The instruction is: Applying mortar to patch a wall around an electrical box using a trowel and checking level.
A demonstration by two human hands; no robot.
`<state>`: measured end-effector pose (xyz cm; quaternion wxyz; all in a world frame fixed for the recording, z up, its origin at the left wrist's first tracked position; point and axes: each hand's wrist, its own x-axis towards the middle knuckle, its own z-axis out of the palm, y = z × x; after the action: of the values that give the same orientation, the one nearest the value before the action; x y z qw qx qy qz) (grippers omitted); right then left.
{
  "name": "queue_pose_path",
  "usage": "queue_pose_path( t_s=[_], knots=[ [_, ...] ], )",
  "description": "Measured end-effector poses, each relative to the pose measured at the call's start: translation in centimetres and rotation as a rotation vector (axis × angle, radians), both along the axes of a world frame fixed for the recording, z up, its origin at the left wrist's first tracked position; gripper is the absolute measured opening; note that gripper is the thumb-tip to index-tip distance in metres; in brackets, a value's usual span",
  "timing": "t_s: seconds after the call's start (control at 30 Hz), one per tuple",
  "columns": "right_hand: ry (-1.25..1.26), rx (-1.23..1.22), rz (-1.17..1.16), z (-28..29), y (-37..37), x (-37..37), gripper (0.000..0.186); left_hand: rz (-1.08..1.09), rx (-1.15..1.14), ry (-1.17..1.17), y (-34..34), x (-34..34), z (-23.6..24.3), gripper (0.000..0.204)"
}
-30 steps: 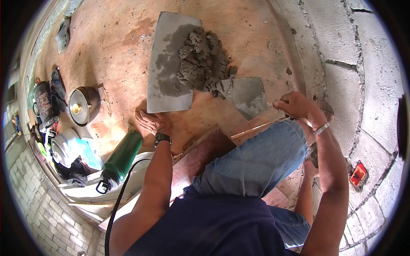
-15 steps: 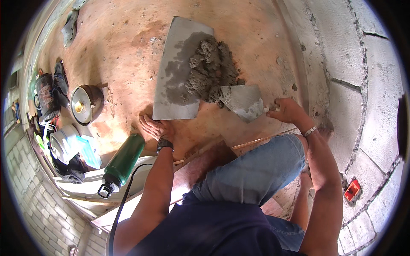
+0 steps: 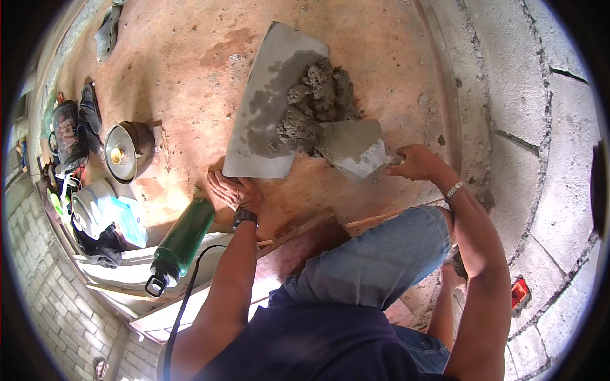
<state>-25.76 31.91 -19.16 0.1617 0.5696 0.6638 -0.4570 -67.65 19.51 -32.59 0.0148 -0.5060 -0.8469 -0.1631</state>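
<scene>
My right hand (image 3: 418, 163) is closed round the handle of a trowel (image 3: 348, 143). The trowel's broad grey blade points left, and its edge meets a lumpy pile of wet mortar (image 3: 321, 95). That pile lies partly on a flat grey board (image 3: 257, 159), whose surface has a dark wet patch, and partly past its right edge. My left hand (image 3: 232, 190) rests with fingers stretched out on the brown surface, touching or very close to the board's near left corner. It holds nothing.
A green bottle (image 3: 184, 238) with a black cap lies left of my left forearm. Farther left are a round metal pot lid (image 3: 122, 153), a white container (image 3: 92, 206) and dark sandals (image 3: 89, 111). A block wall (image 3: 521, 114) runs along the right, with a small red object (image 3: 520, 293) beside it.
My right hand has shifted slightly left with the trowel, pushing its blade against the mortar. The near part of the pile has moved left on the board. My left hand stays in place.
</scene>
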Motion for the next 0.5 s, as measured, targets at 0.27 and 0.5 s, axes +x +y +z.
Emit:
queue_pose_path(
  t_s=[0.27, 0.5],
  knots=[
    [0.137, -0.319, -0.287, -0.3, -0.2, -0.8, 0.053, 0.019, -0.039, 0.009, 0.0, 0.0, -0.1, 0.066],
    [0.185, -0.152, -0.229, 2.9, 0.5, -0.4, 0.042, 0.009, -0.019, 0.023, 0.2, 0.0, 0.2, 0.066]
  ],
)
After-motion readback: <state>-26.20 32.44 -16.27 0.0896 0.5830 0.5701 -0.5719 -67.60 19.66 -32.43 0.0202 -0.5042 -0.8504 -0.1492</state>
